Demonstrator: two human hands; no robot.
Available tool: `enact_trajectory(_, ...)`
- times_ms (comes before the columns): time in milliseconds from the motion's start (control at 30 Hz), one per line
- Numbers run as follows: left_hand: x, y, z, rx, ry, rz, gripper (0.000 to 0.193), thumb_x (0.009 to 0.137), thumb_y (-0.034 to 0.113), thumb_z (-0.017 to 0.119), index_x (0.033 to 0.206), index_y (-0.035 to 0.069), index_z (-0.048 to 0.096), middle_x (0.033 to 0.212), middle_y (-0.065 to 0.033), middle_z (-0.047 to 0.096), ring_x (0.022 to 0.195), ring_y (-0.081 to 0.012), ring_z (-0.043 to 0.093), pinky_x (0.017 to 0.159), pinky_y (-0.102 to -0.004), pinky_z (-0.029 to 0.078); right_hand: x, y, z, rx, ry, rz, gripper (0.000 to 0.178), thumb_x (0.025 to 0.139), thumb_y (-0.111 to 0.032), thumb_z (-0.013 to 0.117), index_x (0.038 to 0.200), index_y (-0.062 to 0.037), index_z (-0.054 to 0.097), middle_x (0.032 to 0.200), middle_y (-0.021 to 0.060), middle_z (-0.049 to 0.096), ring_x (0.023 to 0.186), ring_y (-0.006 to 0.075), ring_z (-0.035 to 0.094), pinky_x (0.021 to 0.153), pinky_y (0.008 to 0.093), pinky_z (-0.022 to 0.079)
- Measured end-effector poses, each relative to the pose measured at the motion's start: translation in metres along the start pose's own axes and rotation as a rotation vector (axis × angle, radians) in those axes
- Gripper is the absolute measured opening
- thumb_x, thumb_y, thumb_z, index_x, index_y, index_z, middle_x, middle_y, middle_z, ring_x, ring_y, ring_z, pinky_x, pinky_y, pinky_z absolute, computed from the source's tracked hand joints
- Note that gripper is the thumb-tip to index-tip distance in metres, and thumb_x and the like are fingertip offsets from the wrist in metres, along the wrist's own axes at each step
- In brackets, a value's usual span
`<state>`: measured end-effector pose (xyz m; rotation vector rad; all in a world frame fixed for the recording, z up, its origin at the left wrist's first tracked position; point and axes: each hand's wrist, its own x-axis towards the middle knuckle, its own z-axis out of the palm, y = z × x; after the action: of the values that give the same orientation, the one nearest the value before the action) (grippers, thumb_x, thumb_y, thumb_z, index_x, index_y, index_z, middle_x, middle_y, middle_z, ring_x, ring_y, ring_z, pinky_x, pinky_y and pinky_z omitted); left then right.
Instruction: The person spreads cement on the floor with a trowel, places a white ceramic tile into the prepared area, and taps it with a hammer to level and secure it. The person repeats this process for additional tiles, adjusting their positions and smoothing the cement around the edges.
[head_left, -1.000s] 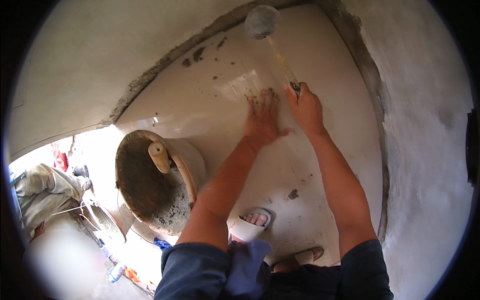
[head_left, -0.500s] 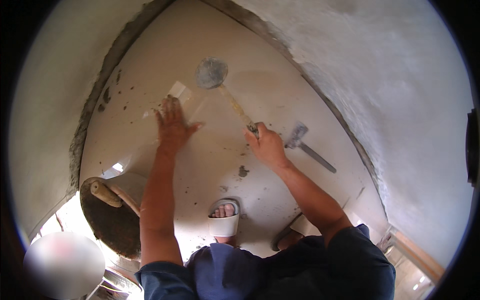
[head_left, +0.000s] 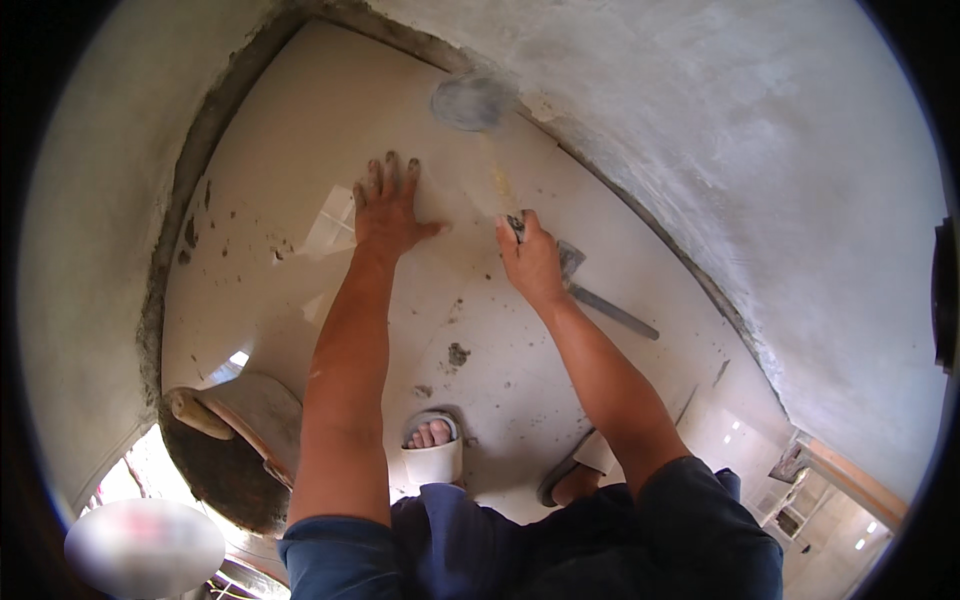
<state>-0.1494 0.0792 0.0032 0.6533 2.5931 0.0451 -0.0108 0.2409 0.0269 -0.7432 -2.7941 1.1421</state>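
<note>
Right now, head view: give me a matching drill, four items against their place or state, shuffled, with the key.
Items:
1. left hand
2. right hand
3. trowel
4. mortar pan

Place or state:
A. lies on the tile just right of the right hand
B. flat, fingers spread, on the floor tile
C. lower left, by the left forearm
D. closed round the handle of a mallet

Pairs: 1-B, 2-D, 3-A, 4-C

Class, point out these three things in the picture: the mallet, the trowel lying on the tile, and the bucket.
mallet (head_left: 472,102), head view, on its round grey head.
trowel (head_left: 612,310), head view, on its handle.
bucket (head_left: 262,410), head view, on its outer wall.
</note>
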Motion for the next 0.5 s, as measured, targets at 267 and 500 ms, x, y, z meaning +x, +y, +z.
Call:
enact_trajectory(267, 0.003, 0.002, -0.004, 0.075, -0.057, -0.010, 0.109, 0.070, 0.065, 0.070, 0.154, 0.022, 0.014, 0.160, -0.0107, 0.007, 0.147, -0.0318, 0.005, 0.116, -0.0533, 0.018, 0.035, -0.002, 0.011, -0.002, 0.106, 0.003, 0.035, 0.093, -0.035, 0.058, 0.088, 0.0000, 0.054, 0.067, 0.0212, 0.063, 0.065, 0.0428, 0.063, 0.060, 0.0476, 0.050)
enact_trajectory(500, 0.002, 0.002, -0.007, 0.070, -0.088, -0.017, 0.107, 0.073, 0.066, 0.067, 0.154, 0.024, 0.011, 0.160, -0.0096, 0.005, 0.147, -0.0327, 0.006, 0.116, -0.0528, 0.018, 0.009, 0.009, -0.007, 0.088, 0.124, 0.131, 0.035, 0.093, -0.033, 0.059, 0.090, 0.0021, 0.056, 0.072, 0.0237, 0.064, 0.070, 0.0433, 0.063, 0.062, 0.0462, 0.049)
